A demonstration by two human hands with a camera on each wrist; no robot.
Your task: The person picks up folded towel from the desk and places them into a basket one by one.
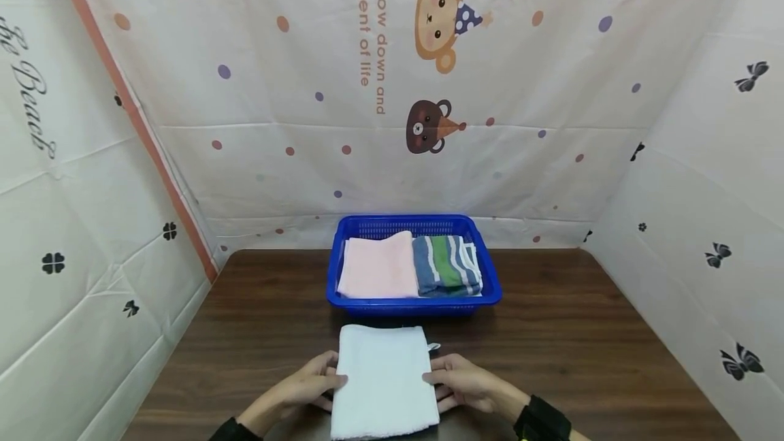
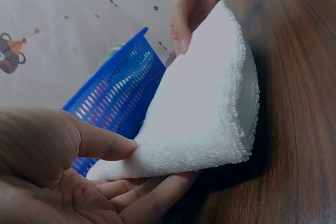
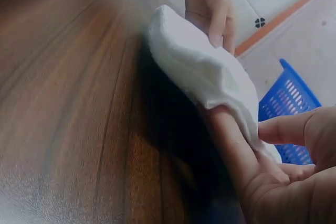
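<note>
Head view: a folded white towel (image 1: 382, 380) lies on the dark wooden worktop (image 1: 582, 332), just in front of the blue basket (image 1: 414, 302). The left hand (image 1: 312, 381) pinches the towel's left edge, thumb on top, fingers underneath. The right hand (image 1: 462, 381) pinches the right edge likewise. Inside the basket lie a pink towel (image 1: 378, 267) and, beside it, a striped towel (image 1: 447, 265).

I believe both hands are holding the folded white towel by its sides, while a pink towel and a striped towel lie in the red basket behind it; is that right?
Not quite: the basket is blue, as the head view shows. The rest stands: the left hand and right hand hold the folded white towel by its sides, and the pink towel and striped towel lie in the basket.
</note>
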